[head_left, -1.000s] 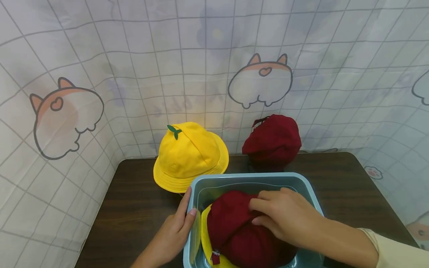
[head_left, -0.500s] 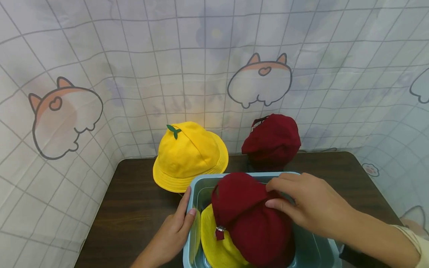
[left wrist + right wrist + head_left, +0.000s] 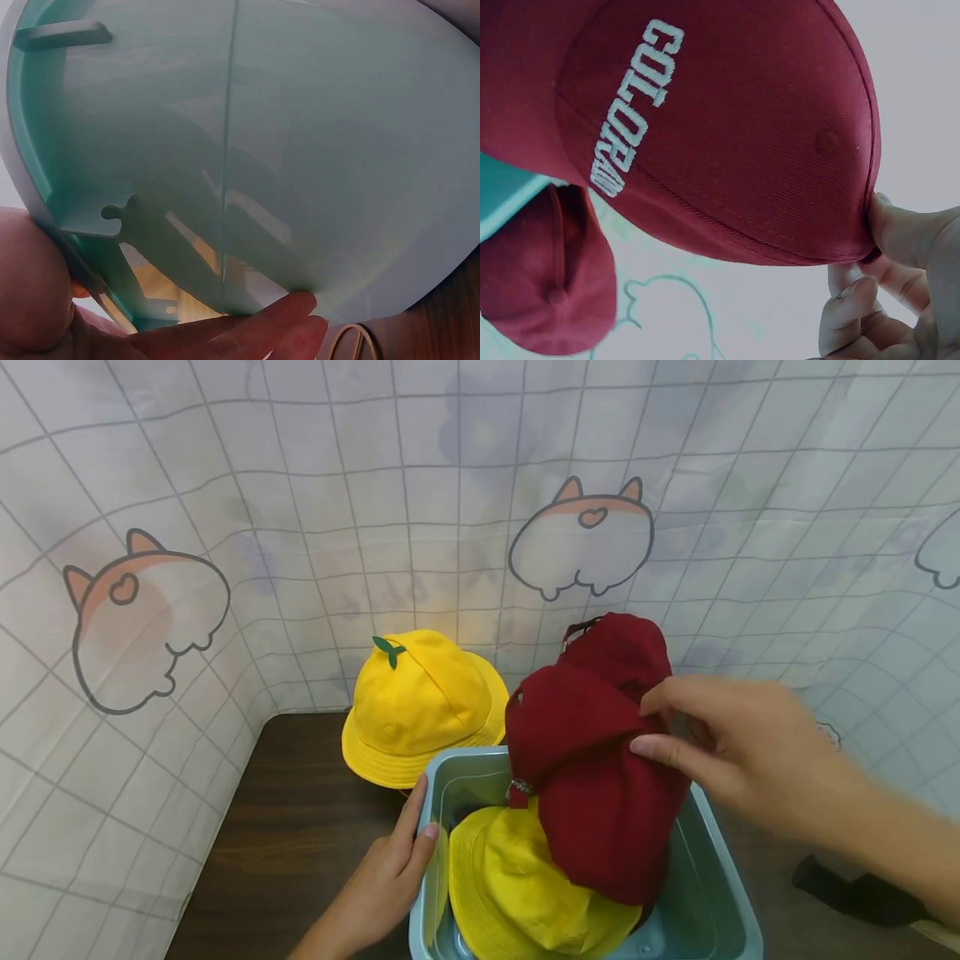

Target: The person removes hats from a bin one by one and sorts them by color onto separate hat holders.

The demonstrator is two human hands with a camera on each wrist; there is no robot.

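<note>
My right hand [image 3: 757,760] pinches a dark red baseball cap [image 3: 592,768] between thumb and fingers, above the blue plastic bin [image 3: 723,868]. White embroidered letters show on the cap's front in the right wrist view, where the right hand [image 3: 889,289] grips its crown. A yellow bucket hat [image 3: 517,893] lies inside the bin, partly behind the raised cap. At the bin's left side, my left hand [image 3: 382,885] grips the wall, thumb at the rim. In the left wrist view, the fingers of the left hand [image 3: 247,330] lie along the bin's outer wall [image 3: 330,150].
Behind the bin, a yellow bucket hat [image 3: 420,702] with a green sprout stands on the dark wooden table [image 3: 292,827]. A second dark red cap [image 3: 626,647] sits at the back right, partly covered by the held one. A patterned curtain [image 3: 420,502] hangs behind the table.
My right hand has lifted the red cap up and toward the back right, uncovering the yellow hat in the bin. The left hand has stayed on the bin's wall.
</note>
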